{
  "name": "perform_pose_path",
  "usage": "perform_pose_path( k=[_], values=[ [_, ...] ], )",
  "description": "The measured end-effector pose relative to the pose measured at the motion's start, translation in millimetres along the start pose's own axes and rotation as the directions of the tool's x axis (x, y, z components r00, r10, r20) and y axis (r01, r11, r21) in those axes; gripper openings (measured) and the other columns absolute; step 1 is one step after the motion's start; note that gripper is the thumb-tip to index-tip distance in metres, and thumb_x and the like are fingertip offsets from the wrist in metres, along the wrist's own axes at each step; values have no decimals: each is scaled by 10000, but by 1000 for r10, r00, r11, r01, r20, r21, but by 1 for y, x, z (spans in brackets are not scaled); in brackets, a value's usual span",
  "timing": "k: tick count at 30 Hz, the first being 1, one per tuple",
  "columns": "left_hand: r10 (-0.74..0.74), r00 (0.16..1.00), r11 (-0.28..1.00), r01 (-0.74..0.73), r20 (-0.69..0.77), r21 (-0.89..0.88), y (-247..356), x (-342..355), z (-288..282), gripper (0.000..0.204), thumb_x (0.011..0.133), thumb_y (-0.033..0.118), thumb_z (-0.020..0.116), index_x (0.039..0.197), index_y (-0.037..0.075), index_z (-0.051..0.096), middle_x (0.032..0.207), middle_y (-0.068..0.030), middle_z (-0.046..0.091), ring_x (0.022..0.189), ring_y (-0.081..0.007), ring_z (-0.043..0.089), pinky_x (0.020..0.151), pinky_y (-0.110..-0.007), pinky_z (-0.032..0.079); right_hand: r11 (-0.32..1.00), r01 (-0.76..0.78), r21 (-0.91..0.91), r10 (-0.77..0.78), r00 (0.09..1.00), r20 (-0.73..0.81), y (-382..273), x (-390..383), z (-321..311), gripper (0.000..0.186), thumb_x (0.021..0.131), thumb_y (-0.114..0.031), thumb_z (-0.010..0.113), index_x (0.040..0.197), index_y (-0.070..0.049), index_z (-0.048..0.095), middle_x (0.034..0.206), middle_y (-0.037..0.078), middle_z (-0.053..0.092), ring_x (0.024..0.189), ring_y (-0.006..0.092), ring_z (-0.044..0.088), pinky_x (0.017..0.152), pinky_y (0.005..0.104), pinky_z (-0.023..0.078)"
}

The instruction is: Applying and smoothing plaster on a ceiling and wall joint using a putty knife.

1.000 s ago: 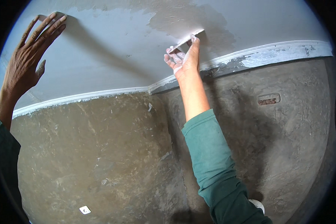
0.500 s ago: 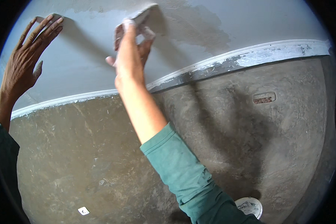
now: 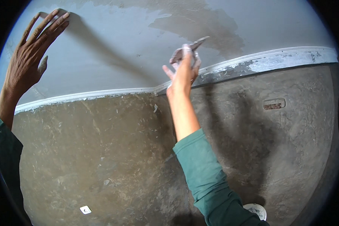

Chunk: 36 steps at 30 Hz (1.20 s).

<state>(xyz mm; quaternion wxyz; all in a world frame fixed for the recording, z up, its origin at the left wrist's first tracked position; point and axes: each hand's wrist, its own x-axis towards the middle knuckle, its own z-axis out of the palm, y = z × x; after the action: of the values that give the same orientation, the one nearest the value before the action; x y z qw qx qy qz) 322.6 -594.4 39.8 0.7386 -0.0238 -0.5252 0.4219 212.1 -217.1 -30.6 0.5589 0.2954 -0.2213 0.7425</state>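
My left hand (image 3: 30, 60) reaches up at the left with its fingers stretched out and apart, holding nothing. Its fingertips rest against, or very near, the smooth pale grey ceiling (image 3: 113, 41). In my right hand (image 3: 182, 73), smeared white on the fingers, is a flat putty scraper (image 3: 199, 43), seen nearly edge-on. The scraper is just below a darker, damp-looking patch (image 3: 211, 28); whether its edge touches the ceiling I cannot tell. My fingers hide its handle end.
White moulding (image 3: 83, 96) runs along the ceiling's edge, flaking on the right stretch. Rough brown-grey walls (image 3: 101, 150) meet at a corner behind my right forearm. A recessed box (image 3: 274, 104), a small white plate (image 3: 85, 209) and a round white-rimmed thing (image 3: 257, 210) also show.
My right hand with the scraper has moved right and down, away from the upper middle, towards the moulding. The left hand stays spread in nearly the same place.
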Motion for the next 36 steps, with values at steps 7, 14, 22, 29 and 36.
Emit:
perform_pose_path(
  k=[7,14,22,29,36],
  values=[
    [-33,999,999,32,31,36,0,-8,12,908,853,137,762,1624,146,282,1685,-49,287,1541,-189,281,1320,-362,175,976,-194,96,199,978,-55,-11,58,-22,592,944,-601,537,1328,-163,428,1155,99,470,985,245,527,863,472,496],
    [-62,997,998,60,54,33,3,-8,20,888,877,159,756,1626,146,278,1686,-54,286,1540,-193,285,1319,-355,180,968,-229,98,239,965,-105,-22,102,-51,672,970,-670,418,1527,-296,394,1187,122,484,957,234,535,813,443,500],
    [-16,1000,1000,16,-18,2,-1,-10,19,941,850,137,774,1635,157,253,1689,-50,277,1547,-200,270,1322,-366,169,990,-137,-37,141,976,164,-33,59,-8,739,952,-673,527,1436,-138,368,1199,197,514,996,271,612,729,411,543],
    [-52,996,998,54,73,-32,8,1,3,974,819,92,778,1635,163,252,1697,-42,256,1558,-205,242,1325,-388,154,981,139,-137,-98,957,274,-30,-28,57,829,887,-588,659,1471,-89,349,1201,163,551,976,220,625,633,348,553],
    [-81,991,991,92,110,-99,9,-2,2,1000,804,101,791,1638,172,245,1703,-33,240,1561,-192,232,1329,-379,143,971,88,-223,37,864,502,-33,-65,32,726,894,-560,659,1397,-59,506,1120,139,625,991,227,644,718,343,589]
  ],
)
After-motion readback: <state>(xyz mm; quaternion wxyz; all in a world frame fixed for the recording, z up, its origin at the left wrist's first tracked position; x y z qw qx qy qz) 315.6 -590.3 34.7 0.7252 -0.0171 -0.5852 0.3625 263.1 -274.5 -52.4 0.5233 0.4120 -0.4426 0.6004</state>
